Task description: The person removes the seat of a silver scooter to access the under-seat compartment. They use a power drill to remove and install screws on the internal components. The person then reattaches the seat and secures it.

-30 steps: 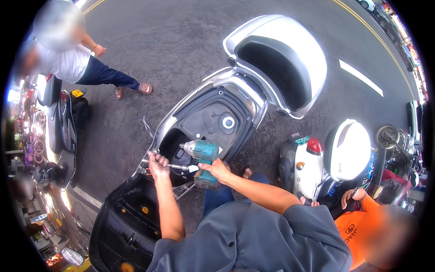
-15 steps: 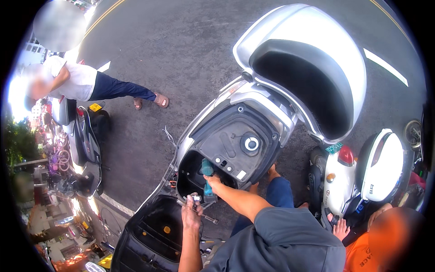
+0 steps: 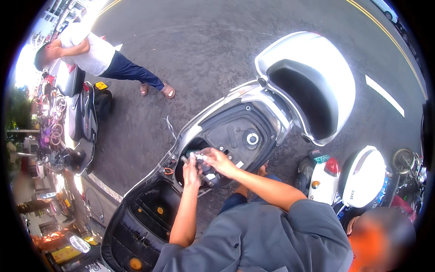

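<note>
My left hand (image 3: 191, 172) and my right hand (image 3: 214, 160) meet over the storage well of a silver scooter (image 3: 239, 125), both closed on small metal tool parts (image 3: 197, 157), too small and blurred to name exactly. The teal power tool (image 3: 193, 150) is down in the well, mostly hidden behind my hands. The black open seat (image 3: 142, 220) hangs toward me with its underside up, and the scooter's silver top box (image 3: 318, 74) stands open at the far end.
A person in a white shirt (image 3: 90, 56) stands at upper left beside a parked scooter (image 3: 80, 122). A white scooter with a top box (image 3: 362, 179) and a co-worker in orange (image 3: 368, 240) are at my right. Dark asphalt road (image 3: 190, 50) surrounds us.
My right hand let go of the teal power tool in the well and came up to meet my left hand at the metal tool parts. The person in white raised an arm.
</note>
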Demonstrator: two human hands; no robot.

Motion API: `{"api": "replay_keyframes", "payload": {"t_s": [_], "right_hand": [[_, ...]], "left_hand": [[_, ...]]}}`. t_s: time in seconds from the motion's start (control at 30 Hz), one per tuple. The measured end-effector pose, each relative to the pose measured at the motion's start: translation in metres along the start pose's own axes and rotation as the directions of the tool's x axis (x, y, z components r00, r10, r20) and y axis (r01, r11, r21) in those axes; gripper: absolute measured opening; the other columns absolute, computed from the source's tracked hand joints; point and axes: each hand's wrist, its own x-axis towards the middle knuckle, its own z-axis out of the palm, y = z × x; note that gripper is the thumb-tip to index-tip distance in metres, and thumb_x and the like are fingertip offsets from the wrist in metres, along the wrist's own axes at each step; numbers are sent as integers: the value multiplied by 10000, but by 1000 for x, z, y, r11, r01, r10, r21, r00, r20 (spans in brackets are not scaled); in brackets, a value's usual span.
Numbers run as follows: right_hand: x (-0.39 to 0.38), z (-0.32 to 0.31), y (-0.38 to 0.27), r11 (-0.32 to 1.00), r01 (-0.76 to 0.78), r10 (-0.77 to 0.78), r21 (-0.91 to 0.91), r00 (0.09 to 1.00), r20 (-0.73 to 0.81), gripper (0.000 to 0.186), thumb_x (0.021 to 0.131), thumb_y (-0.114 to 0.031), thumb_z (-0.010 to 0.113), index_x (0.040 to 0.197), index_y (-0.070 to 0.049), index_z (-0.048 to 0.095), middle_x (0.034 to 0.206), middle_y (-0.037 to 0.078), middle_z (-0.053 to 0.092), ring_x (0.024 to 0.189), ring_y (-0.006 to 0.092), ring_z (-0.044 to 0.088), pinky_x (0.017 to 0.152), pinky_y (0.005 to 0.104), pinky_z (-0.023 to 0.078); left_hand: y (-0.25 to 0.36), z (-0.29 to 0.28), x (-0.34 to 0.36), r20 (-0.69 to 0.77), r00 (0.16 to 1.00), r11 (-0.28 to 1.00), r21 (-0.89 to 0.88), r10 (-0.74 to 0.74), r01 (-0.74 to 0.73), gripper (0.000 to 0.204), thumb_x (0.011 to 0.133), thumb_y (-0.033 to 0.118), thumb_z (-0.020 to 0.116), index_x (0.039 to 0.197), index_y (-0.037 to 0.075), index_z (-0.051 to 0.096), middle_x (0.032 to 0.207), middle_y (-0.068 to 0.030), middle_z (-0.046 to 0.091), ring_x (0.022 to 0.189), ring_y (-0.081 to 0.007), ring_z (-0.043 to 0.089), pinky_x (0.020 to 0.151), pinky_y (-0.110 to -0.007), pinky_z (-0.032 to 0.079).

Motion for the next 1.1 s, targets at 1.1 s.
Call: {"api": "replay_keyframes", "payload": {"t_s": [1.1], "right_hand": [[-30, -93, -96, 972, -32, -109, -234, 817, -566, 275, 938, -84, 620, 1158, 60, 543, 896, 131, 693, 730, 151, 692, 614, 259, 559]], "left_hand": [[-20, 154, 42, 688, 710, 835, -296, -151, 464, 372, 987, 385, 562, 1289, 168, 555, 863, -10, 628, 627, -91, 433, 609, -258, 393]]}}
